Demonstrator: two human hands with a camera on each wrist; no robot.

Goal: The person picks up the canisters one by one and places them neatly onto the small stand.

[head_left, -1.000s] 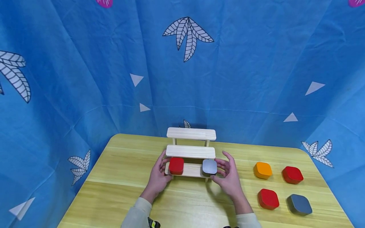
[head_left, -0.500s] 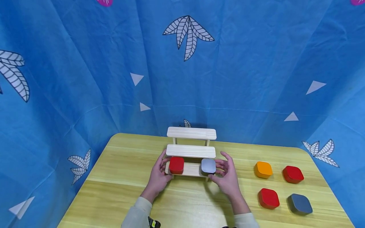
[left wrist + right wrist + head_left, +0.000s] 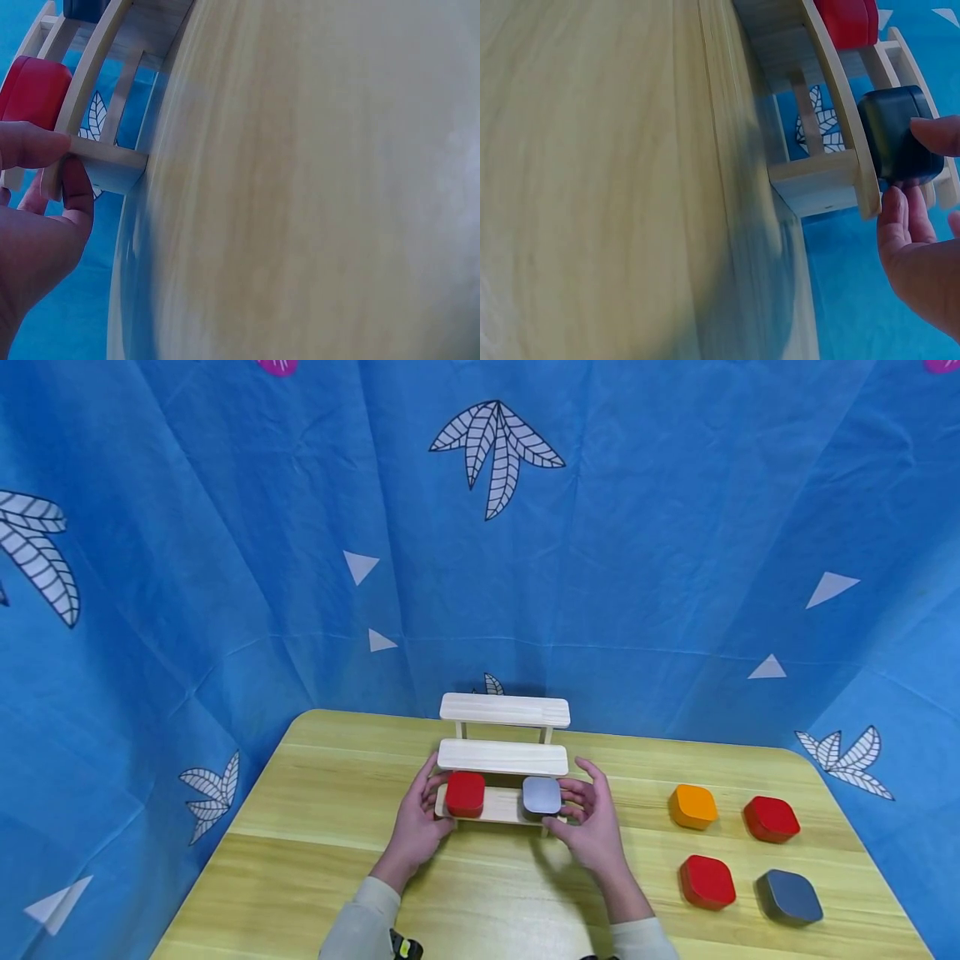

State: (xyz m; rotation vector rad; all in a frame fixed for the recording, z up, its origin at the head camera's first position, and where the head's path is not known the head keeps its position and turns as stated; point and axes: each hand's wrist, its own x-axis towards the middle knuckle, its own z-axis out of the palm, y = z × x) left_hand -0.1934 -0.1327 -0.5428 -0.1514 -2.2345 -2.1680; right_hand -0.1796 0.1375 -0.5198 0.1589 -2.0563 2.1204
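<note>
A three-tier wooden display stand (image 3: 502, 757) stands at the middle of the table's far side. On its lowest step sit a rounded red box (image 3: 465, 794) at the left and a rounded grey-blue box (image 3: 542, 795) towards the right. My left hand (image 3: 415, 828) grips the left end of that step, thumb above and fingers curled under the board (image 3: 90, 75), beside the red box. My right hand (image 3: 596, 831) holds the grey-blue box, which looks dark in the right wrist view, with the thumb on one side and fingertips at its outer end.
To the right on the table (image 3: 315, 877) lie an orange box (image 3: 693, 807), two red boxes, one farther back (image 3: 771, 819) and one nearer (image 3: 707, 882), and a dark grey box (image 3: 789, 897). A blue patterned cloth (image 3: 637, 527) hangs close behind the stand.
My right hand has slid the grey-blue box a little left along the lowest step, closer to the red box. The left hand and the stand have stayed in place.
</note>
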